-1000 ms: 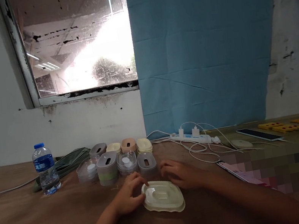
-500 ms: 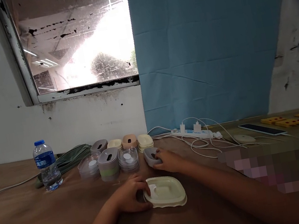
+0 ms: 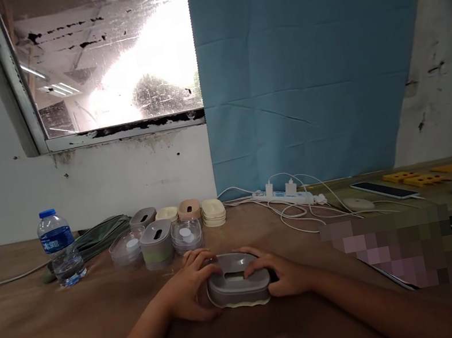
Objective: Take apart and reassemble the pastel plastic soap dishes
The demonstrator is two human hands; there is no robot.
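Head view: our left hand (image 3: 192,288) and right hand (image 3: 283,274) both grip a gray cover (image 3: 239,296), 1 at each end. It lies between them, long axis running left to right, neither hand nearer, over a cream tray (image 3: 250,304) on the table (image 3: 40,330). Beyond, boxes (image 3: 157,245) stand near a bottle (image 3: 58,245).
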